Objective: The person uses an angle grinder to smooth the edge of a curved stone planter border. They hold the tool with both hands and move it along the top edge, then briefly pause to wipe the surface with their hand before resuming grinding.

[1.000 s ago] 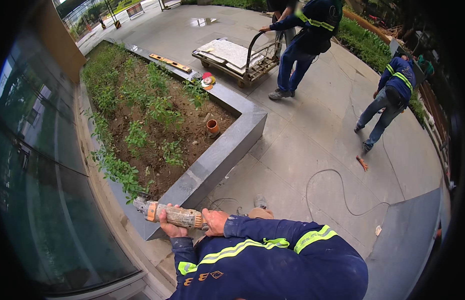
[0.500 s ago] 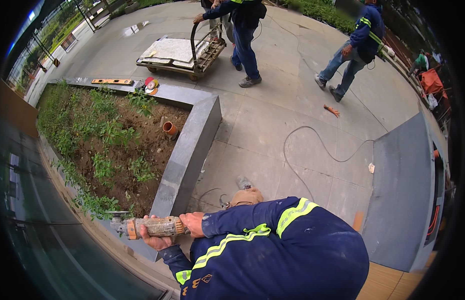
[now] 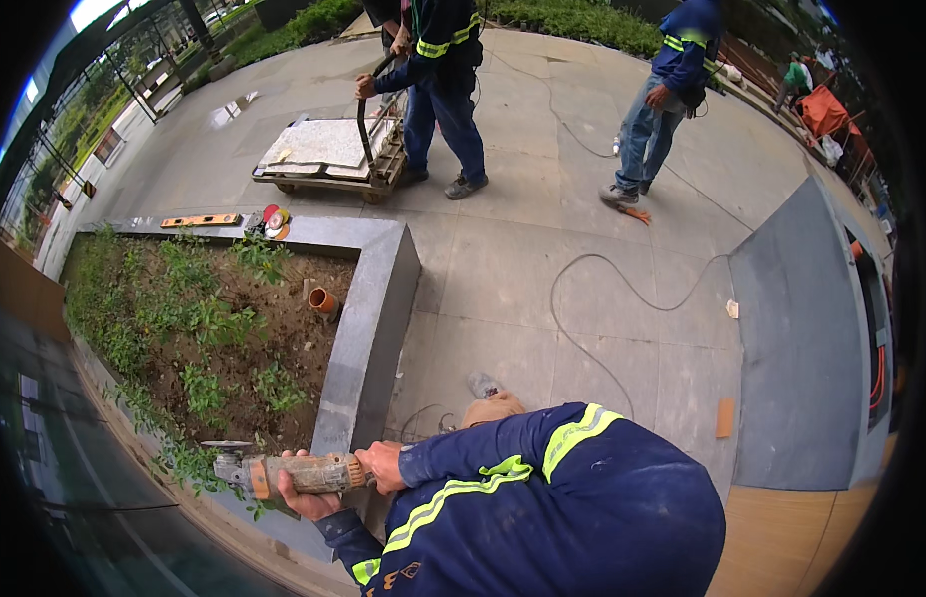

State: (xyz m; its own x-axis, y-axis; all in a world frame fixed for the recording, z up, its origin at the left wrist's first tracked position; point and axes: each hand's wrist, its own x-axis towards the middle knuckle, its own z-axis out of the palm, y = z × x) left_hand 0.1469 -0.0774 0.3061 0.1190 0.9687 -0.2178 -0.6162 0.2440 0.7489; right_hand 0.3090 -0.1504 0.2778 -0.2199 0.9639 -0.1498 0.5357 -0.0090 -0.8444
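An angle grinder [image 3: 308,475] with a scuffed grey and orange body lies across both of my hands. Fingers of my left hand [image 3: 306,495] wrap its body near the head, while my right hand [image 3: 383,466] grips the rear end by the cord. Its thin disc [image 3: 227,444] is above the near end of the planter, beside green leaves; whether it touches anything I cannot tell. The grey stone planter rim [image 3: 345,383] runs away just beyond the tool. Dark blue sleeves with reflective bands cover my arms.
Plants and an orange pipe [image 3: 322,300] stand in the planter soil. A spirit level [image 3: 200,220] and several discs [image 3: 276,221] lie on its far rim. A cable [image 3: 557,289] snakes over the paving. Two people stand beyond, one at a cart [image 3: 328,159] of slabs. A grey panel [image 3: 791,348] rises right.
My view has shifted slightly, and the grinder sits a little lower, still in both hands. The person at right has stepped closer to the orange object on the floor.
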